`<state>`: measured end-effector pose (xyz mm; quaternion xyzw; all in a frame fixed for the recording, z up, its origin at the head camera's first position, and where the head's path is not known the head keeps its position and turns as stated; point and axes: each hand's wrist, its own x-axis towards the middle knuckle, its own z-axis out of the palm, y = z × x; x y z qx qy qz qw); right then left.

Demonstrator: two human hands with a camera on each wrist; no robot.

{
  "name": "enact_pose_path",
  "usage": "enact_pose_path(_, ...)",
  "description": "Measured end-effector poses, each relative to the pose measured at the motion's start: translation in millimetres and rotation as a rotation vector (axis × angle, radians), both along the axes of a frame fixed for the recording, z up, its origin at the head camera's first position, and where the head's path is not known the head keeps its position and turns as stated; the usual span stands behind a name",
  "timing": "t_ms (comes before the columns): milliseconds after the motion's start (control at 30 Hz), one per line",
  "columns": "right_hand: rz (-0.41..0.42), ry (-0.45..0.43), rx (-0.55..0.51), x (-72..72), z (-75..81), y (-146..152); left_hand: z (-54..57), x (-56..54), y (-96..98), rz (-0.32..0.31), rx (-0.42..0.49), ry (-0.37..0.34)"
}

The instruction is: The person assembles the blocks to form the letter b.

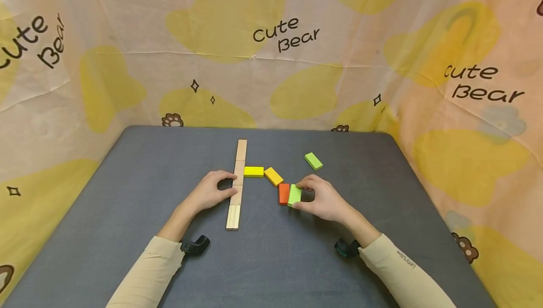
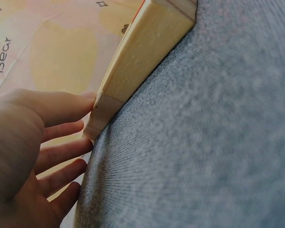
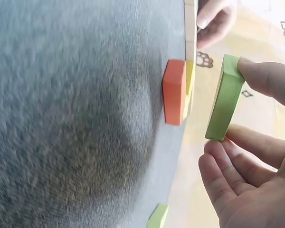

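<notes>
Several plain wooden blocks point(image 1: 238, 195) lie end to end in a straight row on the grey table. My left hand point(image 1: 212, 189) has its thumb and index fingertips at the row's left edge, the other fingers loosely spread in the left wrist view. From the row's right side a yellow block point(image 1: 253, 172), an orange-yellow block point(image 1: 273, 176) and a red-orange block point(image 1: 283, 194) bend toward me. Between thumb and fingers, my right hand point(image 1: 321, 198) pinches a green block point(image 3: 226, 97) by its two ends. It is raised off the table, just right of the red-orange block.
Another green block point(image 1: 313, 161) lies at an angle farther back on the right of the table point(image 1: 169, 157). A patterned cloth point(image 1: 237, 77) hangs behind the table and along both sides. Dark wrist-worn straps point(image 1: 195, 245) sit at both cuffs.
</notes>
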<state>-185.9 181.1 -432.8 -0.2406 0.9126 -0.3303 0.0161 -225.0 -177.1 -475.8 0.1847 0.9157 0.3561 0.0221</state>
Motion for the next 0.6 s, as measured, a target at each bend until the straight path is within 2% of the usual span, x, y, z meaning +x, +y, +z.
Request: enact_pose_path(600,0.017,-0.031,-0.002,17.4,-10.0,-17,-0.7,-1.0,0.3,0.001,-0.002,0.005)
